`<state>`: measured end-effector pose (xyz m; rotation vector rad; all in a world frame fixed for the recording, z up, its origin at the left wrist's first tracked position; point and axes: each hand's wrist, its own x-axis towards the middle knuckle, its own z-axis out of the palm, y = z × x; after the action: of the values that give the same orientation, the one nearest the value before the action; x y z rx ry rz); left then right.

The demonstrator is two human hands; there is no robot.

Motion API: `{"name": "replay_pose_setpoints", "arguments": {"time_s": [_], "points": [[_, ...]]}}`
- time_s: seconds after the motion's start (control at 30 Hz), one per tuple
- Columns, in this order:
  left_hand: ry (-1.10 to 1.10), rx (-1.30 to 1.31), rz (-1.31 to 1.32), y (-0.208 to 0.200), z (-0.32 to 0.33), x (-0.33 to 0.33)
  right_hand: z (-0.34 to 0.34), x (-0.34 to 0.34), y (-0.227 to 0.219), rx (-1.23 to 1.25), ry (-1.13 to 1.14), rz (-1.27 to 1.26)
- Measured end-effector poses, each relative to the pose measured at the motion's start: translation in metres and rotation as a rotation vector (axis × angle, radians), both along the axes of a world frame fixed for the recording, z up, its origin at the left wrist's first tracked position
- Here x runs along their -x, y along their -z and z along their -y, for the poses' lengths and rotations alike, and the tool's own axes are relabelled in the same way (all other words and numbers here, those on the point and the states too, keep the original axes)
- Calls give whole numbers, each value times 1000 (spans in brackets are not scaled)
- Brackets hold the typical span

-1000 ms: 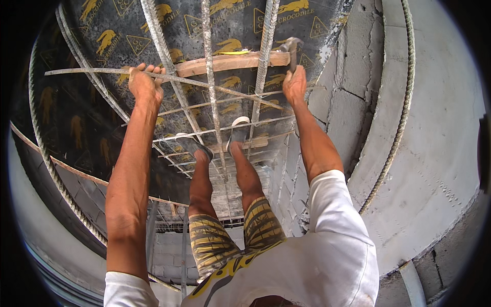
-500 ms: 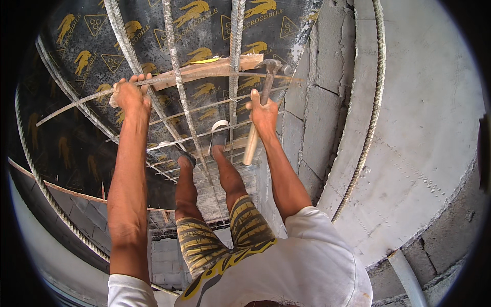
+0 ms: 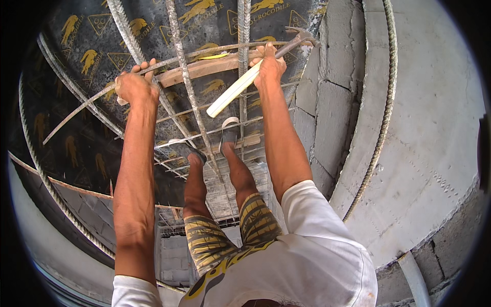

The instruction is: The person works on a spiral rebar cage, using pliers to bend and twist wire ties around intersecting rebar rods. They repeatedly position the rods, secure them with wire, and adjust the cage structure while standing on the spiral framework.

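Observation:
My left hand (image 3: 137,87) is closed round a thin steel rebar (image 3: 79,108), which crosses several thicker ribbed bars. At the right, my right hand (image 3: 270,67) grips a claw hammer. Its pale handle (image 3: 232,93) slants down toward the left, and its metal head (image 3: 302,38) points up to the right. The thin rebar's right part passes at the fingers of my right hand; whether they also hold it I cannot tell. Just below that rebar lies a wooden strip (image 3: 204,68), partly behind the thick bars, with a thin yellow piece (image 3: 214,56) on its upper edge.
Thick ribbed bars (image 3: 186,84) run lengthwise over a black panel (image 3: 66,61) with gold prints. My sandalled feet (image 3: 230,134) stand among the crossing bars. A block wall (image 3: 327,117) rises at right, with a curved rebar (image 3: 378,138) before the grey plastered surface (image 3: 434,112).
My right hand has moved up with the hammer, which has turned from nearly upright to slanting. The thin rebar's right part has risen above the wooden strip. My left hand keeps its hold.

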<state>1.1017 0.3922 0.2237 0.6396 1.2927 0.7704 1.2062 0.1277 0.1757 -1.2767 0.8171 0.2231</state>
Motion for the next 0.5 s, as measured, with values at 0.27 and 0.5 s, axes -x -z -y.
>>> {"name": "replay_pose_setpoints", "arguments": {"time_s": [0.27,0.5], "points": [[22,-11,-3,-5,1,2,6,-9,-1,-133,82,-80],[27,48,5,-7,29,4,20,-23,6,-196,128,-167]]}}
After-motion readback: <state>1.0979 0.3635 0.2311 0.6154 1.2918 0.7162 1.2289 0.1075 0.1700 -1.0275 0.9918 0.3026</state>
